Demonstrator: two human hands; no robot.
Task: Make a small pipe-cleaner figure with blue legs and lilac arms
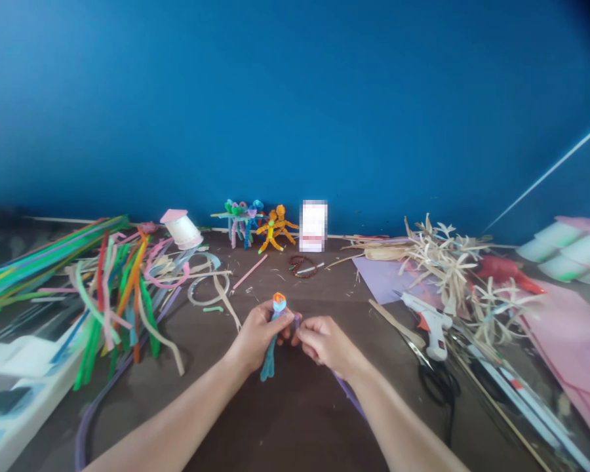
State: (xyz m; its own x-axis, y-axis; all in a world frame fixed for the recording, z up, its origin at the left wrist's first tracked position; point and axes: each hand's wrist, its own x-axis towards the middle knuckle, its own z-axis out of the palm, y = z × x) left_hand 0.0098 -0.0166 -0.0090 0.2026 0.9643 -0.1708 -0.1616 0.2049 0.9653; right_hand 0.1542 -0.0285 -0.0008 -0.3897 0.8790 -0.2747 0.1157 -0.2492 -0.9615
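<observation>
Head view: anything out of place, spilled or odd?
Yes: a pixelated white patch before the blue wall masks whatever stands there. Scraps litter the table beyond the hands, looking like loose trimmings. No spill visible.

The held figure [268,362] looks fuzzy and matt, as do the coloured stems [129,285], while the glue gun [436,328] seems smooth plastic, the scissors [421,353] pair bare metal blades [417,347] with dark plastic-looking handles [453,381], the pale flowers [453,267] look dry and papery, and the table [295,426] is dull.
</observation>
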